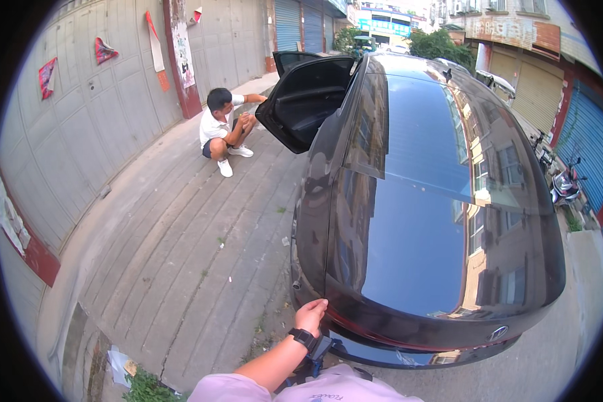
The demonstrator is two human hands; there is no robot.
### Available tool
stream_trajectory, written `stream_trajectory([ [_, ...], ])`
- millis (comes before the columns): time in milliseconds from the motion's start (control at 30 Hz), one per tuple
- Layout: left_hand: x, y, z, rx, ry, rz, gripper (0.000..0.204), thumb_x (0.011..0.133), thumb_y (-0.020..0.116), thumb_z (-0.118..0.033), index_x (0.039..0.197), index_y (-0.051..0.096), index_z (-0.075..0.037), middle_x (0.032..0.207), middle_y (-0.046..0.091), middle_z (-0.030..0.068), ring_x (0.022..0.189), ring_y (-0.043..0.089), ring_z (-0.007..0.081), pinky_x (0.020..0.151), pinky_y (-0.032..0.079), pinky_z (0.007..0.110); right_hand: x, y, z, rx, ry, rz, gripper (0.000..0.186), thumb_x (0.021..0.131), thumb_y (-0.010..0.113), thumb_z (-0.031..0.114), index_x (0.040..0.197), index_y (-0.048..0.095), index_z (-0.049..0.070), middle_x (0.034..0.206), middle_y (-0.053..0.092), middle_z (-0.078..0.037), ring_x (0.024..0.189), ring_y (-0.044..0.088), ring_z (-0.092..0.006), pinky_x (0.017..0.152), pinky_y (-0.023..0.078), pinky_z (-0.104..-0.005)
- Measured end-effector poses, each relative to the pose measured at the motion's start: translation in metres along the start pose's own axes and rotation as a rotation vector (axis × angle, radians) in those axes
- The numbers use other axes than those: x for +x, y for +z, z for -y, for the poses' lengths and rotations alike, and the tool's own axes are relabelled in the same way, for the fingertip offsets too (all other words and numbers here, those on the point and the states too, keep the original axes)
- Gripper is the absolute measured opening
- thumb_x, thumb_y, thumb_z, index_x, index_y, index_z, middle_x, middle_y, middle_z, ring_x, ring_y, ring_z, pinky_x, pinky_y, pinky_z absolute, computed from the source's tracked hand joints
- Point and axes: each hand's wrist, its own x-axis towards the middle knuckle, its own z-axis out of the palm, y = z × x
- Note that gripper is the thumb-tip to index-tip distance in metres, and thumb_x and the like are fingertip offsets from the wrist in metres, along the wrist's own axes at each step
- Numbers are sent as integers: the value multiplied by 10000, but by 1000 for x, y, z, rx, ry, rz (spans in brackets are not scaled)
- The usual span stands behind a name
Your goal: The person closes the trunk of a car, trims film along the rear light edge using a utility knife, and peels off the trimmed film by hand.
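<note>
The left hand [310, 315], nearest, rests curled against the rear corner of the black car [422, 201], fingers together on the boot's edge, gripping nothing. Further along the pavement, a crouching person [222, 130] holds the open door [306, 100]. The right hand is out of view.

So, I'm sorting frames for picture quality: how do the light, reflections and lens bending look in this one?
Head view: bright daylight, sharp all over; the black car mirrors sky and buildings on its rear glass and boot lid, without blown-out glare; the fisheye bows the grey wall and paving toward the rim, with black corners; the left hand on the boot edge is crisp, with no motion blur.
</note>
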Motion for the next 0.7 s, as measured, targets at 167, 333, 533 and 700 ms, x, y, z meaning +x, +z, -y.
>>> stream_trajectory([
  [167, 0, 5, 3, -13, 28, -4, 212, 823, 717, -121, 1001, 665, -18, 887, 661, 25, 799, 585, 95, 712, 447, 222, 4, 5, 21, -8, 7, -22, 517, 900, 457, 466, 1177, 583, 47, 1156, 600, -235, 1083, 566, -389, 917, 444, -473],
  [333, -4, 8, 10, -43, 80, -42, 199, 820, 716, -103, 988, 672, -6, 897, 660, 36, 821, 584, 105, 753, 451, 233, 2, 3, 24, -30, 30, -38, 519, 901, 456, 469, 1187, 579, 54, 1165, 597, -234, 1087, 563, -391, 921, 441, -472],
  [533, -12, 8, 11, -109, 106, -22, 209, 829, 704, -92, 1004, 656, 12, 916, 659, 49, 859, 592, 120, 807, 452, 241, -16, 0, 20, -59, 74, -31, 520, 903, 454, 472, 1197, 574, 60, 1174, 593, -233, 1090, 561, -393, 926, 439, -471],
  [700, -4, 9, 18, -57, 171, -38, 199, 843, 693, -105, 997, 646, 11, 934, 655, 48, 874, 591, 118, 823, 451, 242, -43, -40, 77, 177, 96, -155, 201, 759, 632, 219, 830, 660, 33, 727, 682, -129, 718, 673, -247, 698, 516, -348],
])
